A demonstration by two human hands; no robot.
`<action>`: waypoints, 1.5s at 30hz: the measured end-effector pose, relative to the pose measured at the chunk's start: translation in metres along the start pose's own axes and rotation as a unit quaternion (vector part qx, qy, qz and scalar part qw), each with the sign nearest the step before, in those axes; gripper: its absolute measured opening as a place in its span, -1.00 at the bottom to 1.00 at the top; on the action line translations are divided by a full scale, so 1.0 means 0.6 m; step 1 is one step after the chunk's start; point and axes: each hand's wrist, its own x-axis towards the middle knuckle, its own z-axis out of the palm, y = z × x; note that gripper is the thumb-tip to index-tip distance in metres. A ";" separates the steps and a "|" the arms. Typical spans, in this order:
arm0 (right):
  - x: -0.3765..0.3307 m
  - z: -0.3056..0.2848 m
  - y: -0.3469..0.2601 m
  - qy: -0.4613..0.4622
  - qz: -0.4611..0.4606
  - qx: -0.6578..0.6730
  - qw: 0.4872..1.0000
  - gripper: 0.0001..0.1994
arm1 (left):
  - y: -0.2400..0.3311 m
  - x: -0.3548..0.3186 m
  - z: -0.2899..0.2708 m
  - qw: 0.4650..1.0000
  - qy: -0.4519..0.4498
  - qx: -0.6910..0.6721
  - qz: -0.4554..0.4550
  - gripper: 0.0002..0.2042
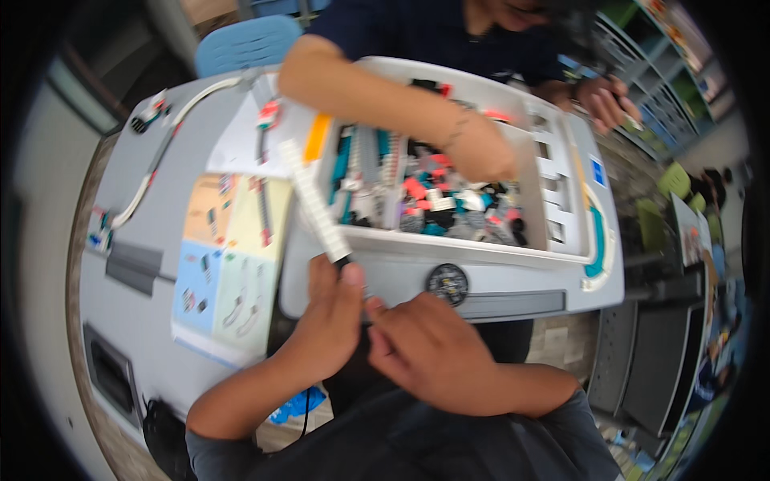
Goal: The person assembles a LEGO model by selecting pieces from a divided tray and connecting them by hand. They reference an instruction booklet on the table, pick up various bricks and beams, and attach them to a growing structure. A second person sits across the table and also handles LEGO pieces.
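Strip (pixel 315 203), white, blurred | left hand (pixel 330 317) gripping black end | right hand (pixel 433 349) curled, contents unclear

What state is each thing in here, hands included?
Left hand: closed on white strip.
White strip: held tilted, far end leaning left.
Right hand: fingers curled, grip unclear.
Storage tray: uncovered, holding bricks.
Bricks: many loose and jumbled.
Co-worker's hand: over the bricks.
Round black piece: outside the tray.
Picture sheet: flat, printed side up.
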 end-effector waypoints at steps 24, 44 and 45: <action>-0.031 -0.105 0.134 0.097 -0.024 0.080 0.992 -0.54 | 0.049 0.003 0.028 0.992 -0.028 -0.116 -0.034 -0.73; 0.023 -0.209 0.253 -0.140 0.096 -0.197 0.966 -0.90 | 0.014 0.021 0.004 0.999 -0.005 0.033 0.040 -0.70; 0.026 -0.200 0.256 -0.167 0.102 -0.217 0.956 -0.90 | 0.015 0.021 0.004 0.999 -0.004 0.038 0.036 -0.70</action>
